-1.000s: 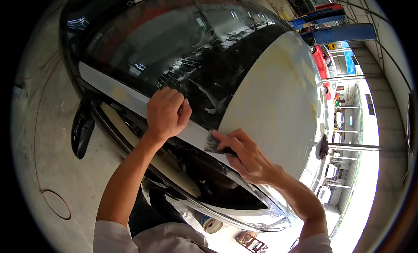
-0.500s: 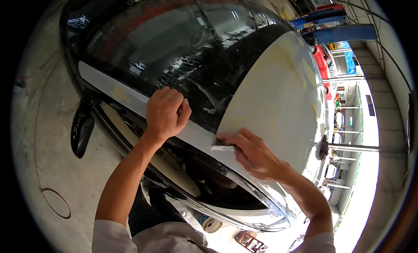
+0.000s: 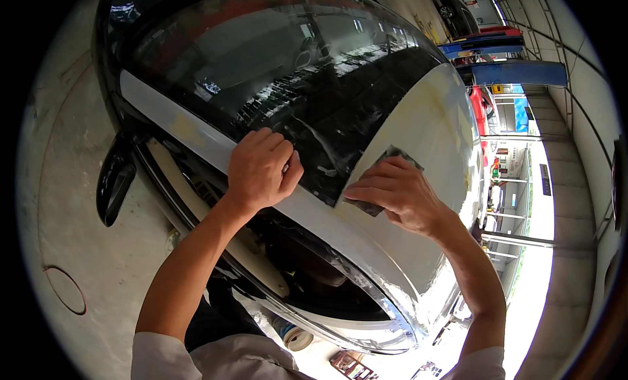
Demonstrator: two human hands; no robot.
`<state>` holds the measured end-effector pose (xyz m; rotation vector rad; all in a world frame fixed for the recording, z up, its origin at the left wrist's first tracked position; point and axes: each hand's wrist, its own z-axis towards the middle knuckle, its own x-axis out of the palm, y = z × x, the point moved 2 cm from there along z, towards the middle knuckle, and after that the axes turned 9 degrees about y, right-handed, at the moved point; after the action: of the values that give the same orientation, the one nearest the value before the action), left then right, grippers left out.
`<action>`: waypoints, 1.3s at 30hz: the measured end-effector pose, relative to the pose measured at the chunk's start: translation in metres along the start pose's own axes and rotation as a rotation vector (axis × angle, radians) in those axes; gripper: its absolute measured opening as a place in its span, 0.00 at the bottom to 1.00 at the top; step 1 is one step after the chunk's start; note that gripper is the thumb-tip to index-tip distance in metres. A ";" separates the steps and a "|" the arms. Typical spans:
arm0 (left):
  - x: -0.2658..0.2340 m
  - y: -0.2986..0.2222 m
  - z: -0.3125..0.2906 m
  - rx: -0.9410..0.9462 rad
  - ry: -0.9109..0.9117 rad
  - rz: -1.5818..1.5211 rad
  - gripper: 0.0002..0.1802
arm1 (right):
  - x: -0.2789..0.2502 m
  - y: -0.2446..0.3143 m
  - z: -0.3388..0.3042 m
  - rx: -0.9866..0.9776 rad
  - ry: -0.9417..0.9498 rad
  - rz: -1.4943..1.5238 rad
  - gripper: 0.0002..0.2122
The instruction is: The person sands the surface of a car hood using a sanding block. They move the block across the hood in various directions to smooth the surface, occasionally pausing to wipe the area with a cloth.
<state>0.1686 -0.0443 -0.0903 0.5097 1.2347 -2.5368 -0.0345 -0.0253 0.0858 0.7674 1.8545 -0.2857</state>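
Nothing legible anywhere tbh. Dark panel [image 3: 545, 180] at far right of the frame looks kinda like a sign, but it's way too small to read. Same w/ the blue panel [image 3: 521, 114], upper right, can't get any txt off it. Bucket [image 3: 296, 337] at bottom center: too blurry for a label. Grey sheet [image 3: 370, 209] mid-frame under the right hand's fingers [image 3: 369, 190]: no readable print afaict.

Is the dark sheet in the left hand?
No, the right hand holds the dark sheet at the pale roof, while the left hand is curled by the windshield.
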 end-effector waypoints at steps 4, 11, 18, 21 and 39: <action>0.000 0.000 0.000 -0.006 0.000 0.003 0.15 | -0.003 -0.011 0.015 -0.034 0.098 0.050 0.22; 0.001 0.000 -0.001 -0.005 -0.001 0.010 0.14 | -0.010 -0.019 0.038 -0.031 0.232 0.051 0.17; 0.003 0.003 -0.002 -0.004 0.024 0.072 0.14 | -0.004 -0.020 0.041 -0.026 0.219 0.077 0.15; 0.004 0.003 -0.002 0.000 0.023 0.071 0.14 | -0.006 -0.017 0.039 -0.026 0.227 0.098 0.14; 0.001 0.000 0.000 0.001 0.053 0.017 0.15 | 0.014 -0.042 0.033 -0.043 -0.045 -0.114 0.06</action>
<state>0.1678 -0.0449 -0.0905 0.5889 1.2424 -2.5255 -0.0394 -0.0701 0.0532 0.6216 1.8589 -0.3320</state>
